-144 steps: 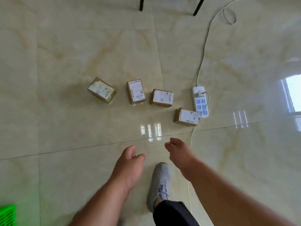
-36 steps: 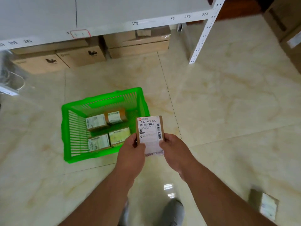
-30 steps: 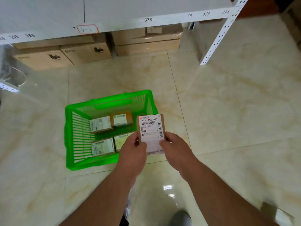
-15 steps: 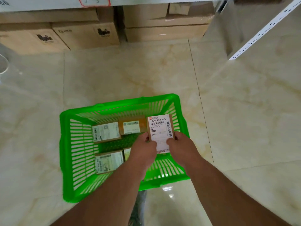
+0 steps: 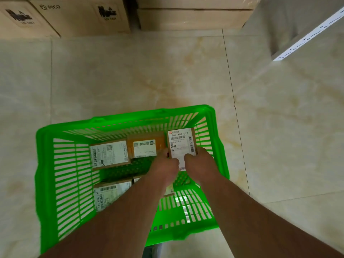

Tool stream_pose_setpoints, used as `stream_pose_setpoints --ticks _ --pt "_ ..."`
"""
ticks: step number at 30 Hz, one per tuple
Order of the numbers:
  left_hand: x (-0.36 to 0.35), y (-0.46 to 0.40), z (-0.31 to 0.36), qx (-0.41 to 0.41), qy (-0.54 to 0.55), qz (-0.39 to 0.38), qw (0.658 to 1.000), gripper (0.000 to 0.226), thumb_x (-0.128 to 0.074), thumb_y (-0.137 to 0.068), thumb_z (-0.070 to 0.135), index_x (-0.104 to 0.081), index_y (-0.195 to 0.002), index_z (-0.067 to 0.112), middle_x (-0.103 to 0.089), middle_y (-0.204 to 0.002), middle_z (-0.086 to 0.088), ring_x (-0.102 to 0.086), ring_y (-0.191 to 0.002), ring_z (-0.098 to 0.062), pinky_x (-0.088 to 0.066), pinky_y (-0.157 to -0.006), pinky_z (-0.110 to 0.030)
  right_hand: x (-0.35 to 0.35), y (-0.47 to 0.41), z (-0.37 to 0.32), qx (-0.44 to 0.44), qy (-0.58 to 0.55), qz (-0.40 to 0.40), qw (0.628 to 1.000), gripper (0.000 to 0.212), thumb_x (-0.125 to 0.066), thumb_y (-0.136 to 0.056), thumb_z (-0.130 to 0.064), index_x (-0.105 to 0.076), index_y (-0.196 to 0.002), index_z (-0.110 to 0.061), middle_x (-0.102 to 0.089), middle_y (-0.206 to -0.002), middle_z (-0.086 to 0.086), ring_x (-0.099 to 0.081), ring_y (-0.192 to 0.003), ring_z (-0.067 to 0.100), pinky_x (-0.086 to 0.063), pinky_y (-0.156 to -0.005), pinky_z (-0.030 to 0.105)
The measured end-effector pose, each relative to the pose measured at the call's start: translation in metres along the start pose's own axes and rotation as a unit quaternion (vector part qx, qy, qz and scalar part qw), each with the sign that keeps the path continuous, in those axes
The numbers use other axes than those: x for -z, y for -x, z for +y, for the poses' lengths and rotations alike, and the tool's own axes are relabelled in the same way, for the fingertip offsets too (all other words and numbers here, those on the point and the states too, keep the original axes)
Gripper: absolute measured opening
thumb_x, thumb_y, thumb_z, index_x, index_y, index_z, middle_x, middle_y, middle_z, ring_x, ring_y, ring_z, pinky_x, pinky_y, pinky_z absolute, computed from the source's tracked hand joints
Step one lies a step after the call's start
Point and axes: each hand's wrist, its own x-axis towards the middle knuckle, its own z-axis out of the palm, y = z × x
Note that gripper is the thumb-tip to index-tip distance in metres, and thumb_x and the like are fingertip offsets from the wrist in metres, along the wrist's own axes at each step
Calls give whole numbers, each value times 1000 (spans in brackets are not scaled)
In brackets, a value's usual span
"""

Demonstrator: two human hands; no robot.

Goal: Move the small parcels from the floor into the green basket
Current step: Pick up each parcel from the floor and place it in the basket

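Note:
Both hands hold a small brown parcel (image 5: 181, 143) with a white label reading 900 A09 072, low inside the far right corner of the green basket (image 5: 44, 164). My left hand (image 5: 164, 167) grips its lower left edge and my right hand (image 5: 199, 162) its lower right edge. Inside the basket lie other small parcels: one at the far left (image 5: 109, 154), one at the far middle (image 5: 144, 148), one at the near left (image 5: 109, 194). A further parcel (image 5: 170, 190) shows only as a sliver under my left forearm.
The basket stands on a glossy beige tiled floor (image 5: 130, 81). Large cardboard boxes (image 5: 83, 15) line the far edge under a shelf. A white perforated shelf upright (image 5: 307, 36) slants down at the top right. My shoe (image 5: 151, 251) shows below the basket.
I have stepped closer and the view now looks straight down into the basket. Both hands have carried the labelled parcel forward and down into the basket's far right corner.

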Motion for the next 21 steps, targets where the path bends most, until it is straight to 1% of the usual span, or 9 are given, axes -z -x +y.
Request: stream_pose_setpoints --ticks 2,3,6,8,10,13,15,17,21 --pt "0 -7 -4 -11 8 7 1000 61 -47 -93 -4 -50 -148 23 -65 -138 -1 -61 -116 -17 -48 -84 -24 -4 -4 1 1 -20 -3 1000 43 -56 -87 -17 -61 -130 -16 -68 -129 5 -62 -97 21 -42 -63 21" --pt "0 -7 -6 -17 8 14 1000 63 -46 -93 -5 -49 -149 23 -64 -139 -1 -62 -115 -16 -48 -85 -23 -5 -5 2 2 -30 -6 1000 41 -55 -88 -15 -61 -129 -16 -68 -128 5 -60 -95 19 -42 -64 22" --pt "-3 -2 -16 -33 -1 29 999 64 -46 -93 -2 -47 -150 29 -66 -135 5 -65 -96 -3 -46 -66 -17 -7 1 7 -6 -48 -19 999 44 -55 -87 -13 -62 -131 -16 -67 -131 6 -59 -99 20 -43 -75 24" --pt "-8 4 -22 -31 -9 34 999 59 -47 -96 2 -47 -149 29 -67 -123 13 -61 -85 4 -44 -59 -13 -5 9 9 1 -67 -35 997 52 -56 -80 -17 -64 -132 -18 -68 -131 5 -60 -97 17 -43 -67 20" --pt "-13 8 -23 -28 -8 40 999 55 -47 -98 4 -49 -148 27 -67 -121 12 -59 -82 5 -45 -56 -11 -2 12 10 8 -77 -43 996 57 -55 -75 -20 -66 -131 -19 -69 -131 4 -59 -96 14 -40 -64 13" --pt "-18 7 -21 -30 -23 51 998 51 -45 -99 5 -54 -145 24 -70 -126 7 -62 -76 8 -44 -45 -4 2 5 15 -24 -74 -28 997 45 -55 -86 -12 -61 -131 -13 -67 -133 11 -64 -108 25 -50 -79 24" --pt "-21 5 -24 -41 -39 71 996 47 -46 -99 8 -58 -142 25 -69 -102 17 -59 -55 17 -37 -37 -2 2 2 20 -42 -73 -16 996 45 -55 -89 -13 -56 -133 -8 -64 -135 13 -64 -116 33 -53 -85 31" --pt "-21 7 -26 -34 -48 88 994 45 -48 -100 8 -58 -141 24 -57 -83 25 -49 -39 22 -33 -33 -1 -1 6 24 -37 -77 -11 996 46 -55 -90 -13 -56 -136 -9 -65 -136 12 -64 -116 33 -52 -83 30" --pt "-22 19 -28 -28 -66 100 992 49 -49 -99 3 -54 -144 20 -57 -66 26 -45 -35 22 -32 -34 0 2 24 29 -21 -84 -35 996 44 -50 -92 -13 -59 -136 -15 -66 -133 9 -65 -114 30 -50 -81 29"
